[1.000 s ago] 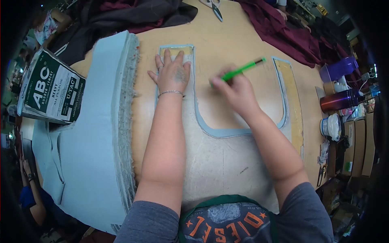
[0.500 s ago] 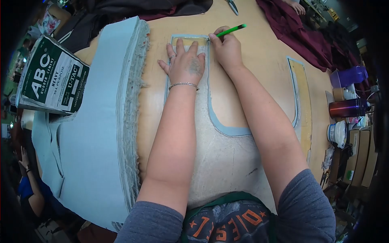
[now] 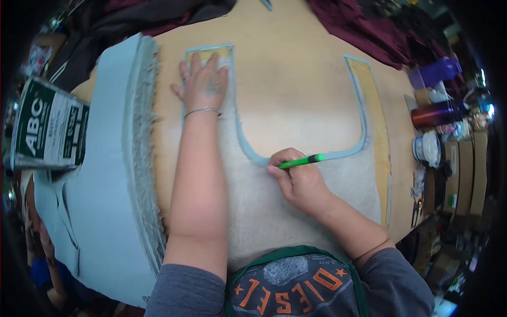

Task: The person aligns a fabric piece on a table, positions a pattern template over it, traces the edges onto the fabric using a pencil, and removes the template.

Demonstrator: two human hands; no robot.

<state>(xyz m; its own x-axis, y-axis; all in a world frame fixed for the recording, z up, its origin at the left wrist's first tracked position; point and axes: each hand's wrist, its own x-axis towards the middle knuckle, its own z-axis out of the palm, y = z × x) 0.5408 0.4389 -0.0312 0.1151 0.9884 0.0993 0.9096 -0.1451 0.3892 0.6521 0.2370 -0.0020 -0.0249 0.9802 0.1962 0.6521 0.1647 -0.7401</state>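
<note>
My left hand (image 3: 205,84) lies spread on the upper left arm of a worn grey pattern template (image 3: 264,211) with yellow-edged parts. Light blue fabric (image 3: 252,154) shows as a narrow border beneath the template's edge. In my right hand (image 3: 303,185) is a green pen (image 3: 301,161) with a black band, pinched between thumb and fingers. That hand rests at the bottom of the template's U-shaped cutout, by the blue border. The pen's tip is hidden behind my fingers.
A thick stack of light blue fabric (image 3: 111,142) lies left, with a rubber cement can (image 3: 50,127) on it. Dark red cloth (image 3: 359,31) lies at the far right. A purple container (image 3: 435,73), a metallic tumbler (image 3: 435,114) and a white tub (image 3: 426,149) line the right edge.
My right hand has moved with the pen from the template's upper left arm down along the edge to the cutout's curve. My left hand stays flat on the template; the camera view has shifted.
</note>
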